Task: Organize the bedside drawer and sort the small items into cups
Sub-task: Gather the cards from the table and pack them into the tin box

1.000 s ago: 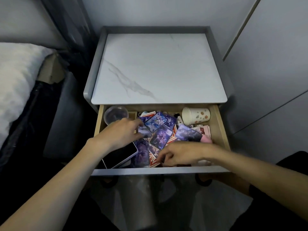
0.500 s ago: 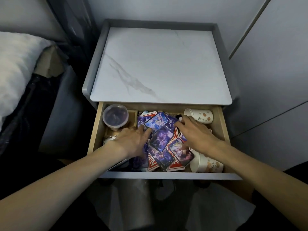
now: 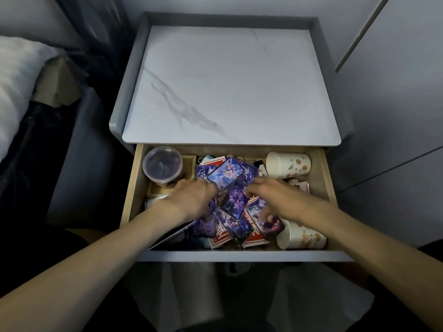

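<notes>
The bedside drawer [image 3: 239, 256] is pulled out and holds a loose heap of purple and blue picture cards [image 3: 236, 202] mixed with red-backed playing cards [image 3: 219, 234]. My left hand [image 3: 191, 198] is on the heap's left side, fingers curled at the edge of the top blue card [image 3: 225, 176]. My right hand [image 3: 275, 196] rests on the heap's right side with fingers spread on the cards. A clear lidded plastic cup [image 3: 163, 165] stands at the back left. One patterned paper cup [image 3: 288, 165] lies at the back right, another [image 3: 303, 236] at the front right.
A phone [image 3: 172, 233] lies at the drawer's front left, partly under my left forearm. A small wooden box [image 3: 189, 161] sits beside the clear cup. The marble nightstand top [image 3: 230, 87] is above the drawer. A bed with a white pillow [image 3: 14, 75] is at left.
My right hand went from the drawer's front to the back right and now onto the middle of the cards. My left hand shifted slightly back along the heap. The camera moved closer.
</notes>
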